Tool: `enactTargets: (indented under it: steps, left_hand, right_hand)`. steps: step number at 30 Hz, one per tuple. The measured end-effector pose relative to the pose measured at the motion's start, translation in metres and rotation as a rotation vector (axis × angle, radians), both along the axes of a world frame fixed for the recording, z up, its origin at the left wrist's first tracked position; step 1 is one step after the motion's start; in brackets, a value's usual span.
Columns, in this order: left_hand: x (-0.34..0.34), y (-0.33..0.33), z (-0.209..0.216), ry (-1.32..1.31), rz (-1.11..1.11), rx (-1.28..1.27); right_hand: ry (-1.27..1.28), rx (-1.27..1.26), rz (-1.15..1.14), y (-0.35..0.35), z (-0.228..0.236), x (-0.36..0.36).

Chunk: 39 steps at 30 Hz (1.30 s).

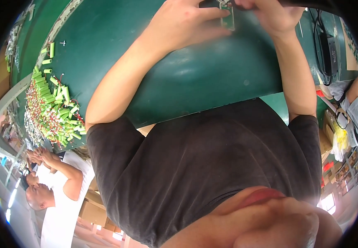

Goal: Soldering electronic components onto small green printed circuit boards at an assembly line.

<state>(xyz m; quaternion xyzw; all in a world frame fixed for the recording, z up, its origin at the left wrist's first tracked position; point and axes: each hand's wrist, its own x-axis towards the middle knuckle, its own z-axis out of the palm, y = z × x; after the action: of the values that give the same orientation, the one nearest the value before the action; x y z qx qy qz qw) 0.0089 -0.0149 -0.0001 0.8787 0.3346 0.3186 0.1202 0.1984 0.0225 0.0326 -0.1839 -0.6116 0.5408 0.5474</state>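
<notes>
Near the top edge lies a small clear rectangular casing with a green board inside. My left hand reaches to it from the left, its fingers apart. The index fingertip touches the casing, while the lower fingers near its end are smeared by motion. On the other side, my right hand has its fingers bent and pressed together close to the casing's upper end. What it pinches is cut off by the frame's edge. A shiny round bit shows at the casing's top, too small to name.
Many green battery cells with red wires are heaped on the green table at left, near a small screw-like piece. At right lies a black power strip with cables. A person in white sits left; another person's arm shows right.
</notes>
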Motion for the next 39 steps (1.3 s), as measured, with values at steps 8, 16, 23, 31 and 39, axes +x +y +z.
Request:
enactTargets:
  steps: [8,16,23,31,39]
  left_hand:
    - [0.006,-0.005,0.01,-0.02,0.113,-0.13]
    - [-0.056,0.156,0.019,0.078,0.565,0.226]
    - [-0.03,0.208,-0.026,-0.045,0.429,0.284]
    - [0.0,0.255,-0.035,0.018,0.375,0.148]
    - [0.002,0.238,-0.035,-0.152,0.362,0.107]
  right_hand:
    - [0.019,-0.005,-0.098,-0.002,0.005,0.007]
    - [-0.051,0.033,0.009,0.001,-0.009,-0.002]
    - [0.083,-0.169,0.177,0.0,-0.017,0.001]
    - [-0.081,-0.055,0.185,-0.001,-0.013,0.0]
    - [-0.107,0.162,0.098,0.002,-0.017,0.01]
